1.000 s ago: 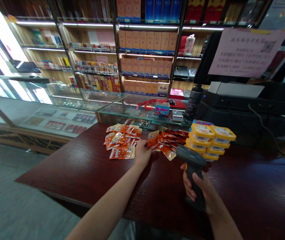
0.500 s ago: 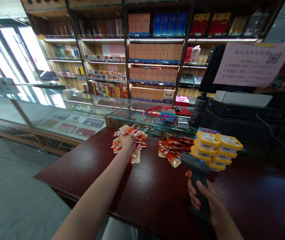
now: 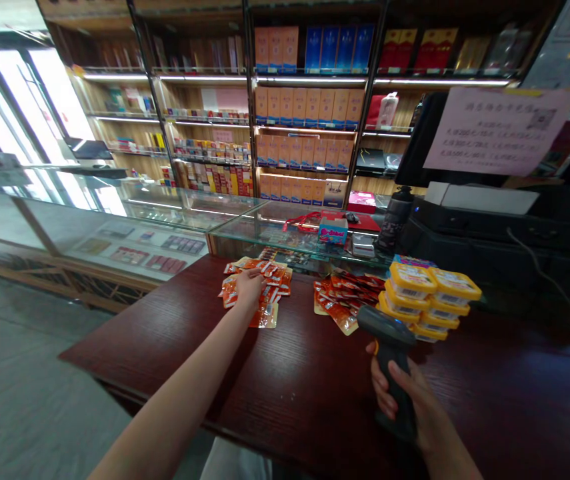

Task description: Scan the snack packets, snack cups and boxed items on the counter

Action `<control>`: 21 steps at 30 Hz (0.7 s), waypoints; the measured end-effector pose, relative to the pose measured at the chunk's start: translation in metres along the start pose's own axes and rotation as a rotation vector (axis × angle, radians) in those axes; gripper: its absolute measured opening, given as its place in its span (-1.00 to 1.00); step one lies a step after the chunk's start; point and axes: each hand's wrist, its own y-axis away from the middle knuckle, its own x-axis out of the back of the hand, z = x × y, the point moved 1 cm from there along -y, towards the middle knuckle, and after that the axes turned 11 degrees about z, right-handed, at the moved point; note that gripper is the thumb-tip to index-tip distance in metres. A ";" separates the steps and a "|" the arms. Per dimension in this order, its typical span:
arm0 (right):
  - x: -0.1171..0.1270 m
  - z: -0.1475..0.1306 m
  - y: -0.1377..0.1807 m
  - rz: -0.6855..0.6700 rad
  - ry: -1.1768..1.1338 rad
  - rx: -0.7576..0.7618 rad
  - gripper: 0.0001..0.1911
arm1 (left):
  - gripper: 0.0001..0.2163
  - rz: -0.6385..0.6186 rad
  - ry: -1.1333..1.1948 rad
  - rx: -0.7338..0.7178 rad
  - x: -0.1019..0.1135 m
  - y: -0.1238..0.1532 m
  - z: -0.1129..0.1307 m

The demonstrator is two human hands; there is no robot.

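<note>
My left hand [image 3: 249,287] reaches onto a loose pile of orange snack packets [image 3: 267,317] on the brown table. Its fingers are closed on a packet at the top of the pile, though the fingertips are partly hidden. In my right hand [image 3: 415,393] is a dark grey handheld barcode scanner [image 3: 387,327], gripped by its handle. The scanner's head tilts up and to the left, beside a second heap of red-orange packets [image 3: 342,307]. Yellow-lidded plastic tubs [image 3: 412,280] are stacked just behind the scanner.
A glass display counter [image 3: 245,230] borders the table's far side, with a small blue-pink box [image 3: 333,231] and a black bottle [image 3: 395,217] on it. At right stands a monitor [image 3: 415,143] with a paper sign. Shelves of boxed goods [image 3: 309,107] line the wall.
My left hand stays over the left pile, shifting only slightly. The scanner remains in my right hand. The whole view has moved a little.
</note>
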 end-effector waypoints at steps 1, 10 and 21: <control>-0.001 -0.001 0.000 0.012 0.004 -0.001 -0.66 | -0.77 -0.018 -0.034 -0.048 -0.002 0.005 0.000; 0.000 -0.003 -0.003 0.091 0.001 0.012 -0.62 | -0.90 -0.413 -0.247 -0.485 -0.055 0.057 -0.019; -0.005 -0.004 -0.004 0.062 -0.037 -0.012 -0.61 | -0.80 -0.473 -0.665 -0.874 -0.146 0.071 0.002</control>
